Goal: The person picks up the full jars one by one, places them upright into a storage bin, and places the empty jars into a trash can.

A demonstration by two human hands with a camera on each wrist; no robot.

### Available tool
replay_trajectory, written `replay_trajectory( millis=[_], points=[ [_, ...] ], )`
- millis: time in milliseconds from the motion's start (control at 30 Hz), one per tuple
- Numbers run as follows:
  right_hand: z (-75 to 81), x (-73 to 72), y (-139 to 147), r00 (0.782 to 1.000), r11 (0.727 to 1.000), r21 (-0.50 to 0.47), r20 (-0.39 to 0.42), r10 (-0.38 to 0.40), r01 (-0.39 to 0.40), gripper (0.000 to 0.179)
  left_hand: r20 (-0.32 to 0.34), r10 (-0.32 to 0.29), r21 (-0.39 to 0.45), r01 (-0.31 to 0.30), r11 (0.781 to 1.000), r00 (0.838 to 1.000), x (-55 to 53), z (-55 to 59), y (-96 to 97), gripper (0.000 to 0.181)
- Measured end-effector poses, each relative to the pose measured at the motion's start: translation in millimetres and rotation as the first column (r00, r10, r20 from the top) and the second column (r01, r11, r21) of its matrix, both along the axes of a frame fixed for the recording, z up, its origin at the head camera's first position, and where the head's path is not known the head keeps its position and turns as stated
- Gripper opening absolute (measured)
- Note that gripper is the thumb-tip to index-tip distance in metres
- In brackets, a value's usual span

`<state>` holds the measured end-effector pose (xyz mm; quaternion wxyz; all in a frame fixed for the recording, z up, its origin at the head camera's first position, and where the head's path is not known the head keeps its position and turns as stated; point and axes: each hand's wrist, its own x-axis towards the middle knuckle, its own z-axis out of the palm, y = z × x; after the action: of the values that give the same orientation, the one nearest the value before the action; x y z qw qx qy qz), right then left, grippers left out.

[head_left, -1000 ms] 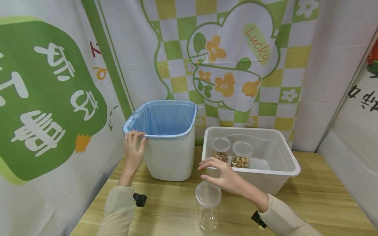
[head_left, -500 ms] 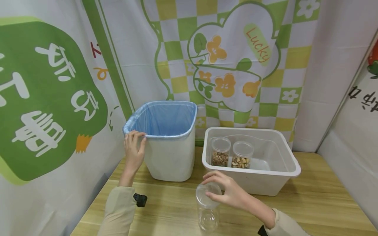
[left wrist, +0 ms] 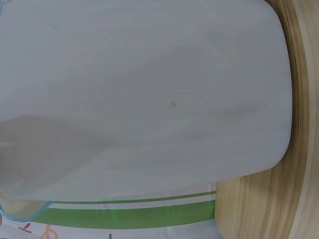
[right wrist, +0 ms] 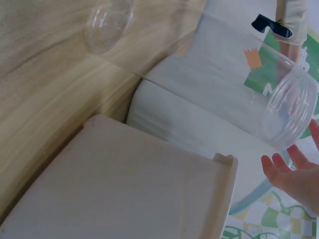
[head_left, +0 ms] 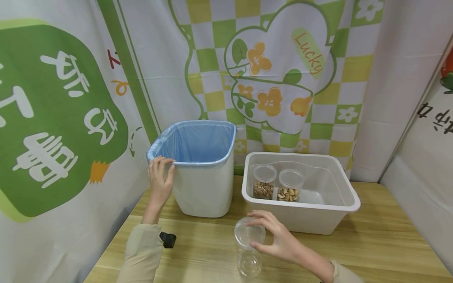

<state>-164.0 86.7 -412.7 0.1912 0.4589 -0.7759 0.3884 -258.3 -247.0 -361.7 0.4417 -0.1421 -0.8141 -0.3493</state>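
Note:
A clear jar (head_left: 249, 261) with a clear lid (head_left: 249, 232) stands upright near the table's front; nothing shows inside it. My right hand (head_left: 279, 239) is at the lid's right side, thumb and fingers spread apart. In the right wrist view, its fingertips (right wrist: 269, 166) lie close beside the lid; contact cannot be told. My left hand (head_left: 161, 182) holds the front left corner of the rim of a white trash bin (head_left: 203, 192), its fingers bent over the blue liner (head_left: 201, 143). The left wrist view has only the bin's outer wall (left wrist: 149, 89), not the hand.
Right of the bin stands a white plastic tub (head_left: 329, 161). Two lidded jars are in it, one with brown nuts (head_left: 263, 190), one with cashews (head_left: 288, 194). All stand on a wooden table (head_left: 382, 251). A printed cloth (head_left: 216, 63) hangs behind.
My right hand has come down from in front of the tub's rim to the right side of the jar's lid. The left hand, bin, jar and tub have stayed put.

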Motion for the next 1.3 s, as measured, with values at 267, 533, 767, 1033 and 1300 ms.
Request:
replay_trajectory(
  millis=[267, 533, 767, 1033, 1300],
  points=[
    [-13.6, 2.8, -2, 1.000, 1.000, -0.017, 0.005, -0.011, 0.011, 0.051, -0.019, 0.006, 0.001, -0.006, 1.000, 1.000, -1.1, -0.3, -1.7, 0.013],
    [-23.3, 3.8, -6, 0.999, 0.998, -0.052, 0.044, -0.032, 0.034, 0.056, -0.020, 0.004, 0.000, -0.004, 1.000, 1.000, -1.7, -0.7, -2.2, 0.012],
    [-31.2, 4.1, -7, 0.998, 0.996, -0.073, 0.054, -0.042, 0.045, 0.063, 0.000, 0.014, 0.002, -0.014, 1.000, 1.000, -0.8, -1.6, -2.2, 0.012],
    [-37.4, 4.7, -8, 0.997, 0.992, -0.118, 0.068, -0.038, 0.046, 0.063, -0.001, 0.011, 0.006, -0.011, 1.000, 1.000, -1.5, -2.6, -1.8, 0.013],
    [-28.3, 2.1, -7, 0.993, 0.983, -0.144, 0.054, -0.104, 0.111, 0.056, -0.008, 0.017, -0.002, -0.017, 1.000, 1.000, -2.2, -2.9, -1.3, 0.013]
  ],
)
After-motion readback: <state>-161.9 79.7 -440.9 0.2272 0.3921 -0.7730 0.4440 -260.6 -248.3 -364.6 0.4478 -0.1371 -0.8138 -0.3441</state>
